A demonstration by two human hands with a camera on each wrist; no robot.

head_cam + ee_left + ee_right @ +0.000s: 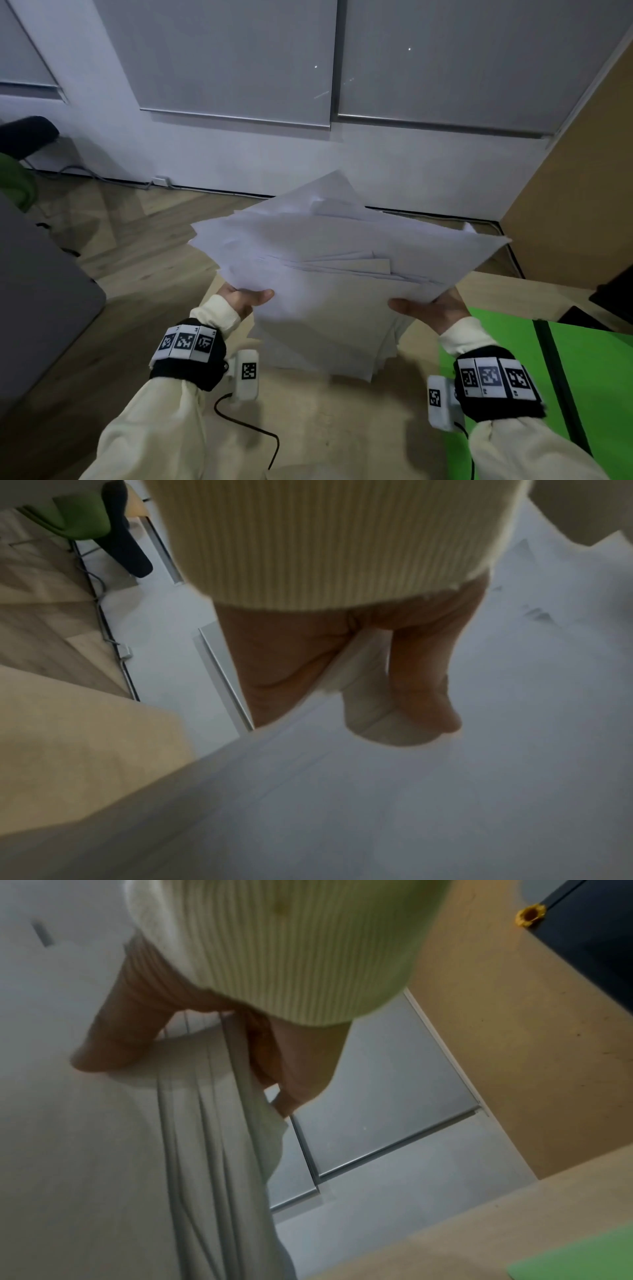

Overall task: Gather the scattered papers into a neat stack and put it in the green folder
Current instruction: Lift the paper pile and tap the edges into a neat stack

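An untidy bundle of white papers (329, 281) hangs in the air above the wooden table (308, 411), its sheets splayed at different angles. My left hand (245, 299) pinches its left edge, thumb on top. My right hand (428, 308) grips the right edge the same way. In the left wrist view the thumb (424, 680) presses onto the papers (377, 791). The right wrist view has the sheets (212, 1150) edge-on between thumb (109, 1047) and fingers (294, 1085). The green folder (513, 377) lies open on the table at the right, also green folder (575, 1259).
A wooden partition (575, 171) stands at the right. A grey tabletop (37, 308) juts in at the left, with a green and black chair (20, 157) behind it. A black cable (246, 428) runs across the table near my left wrist. Wood floor lies beyond.
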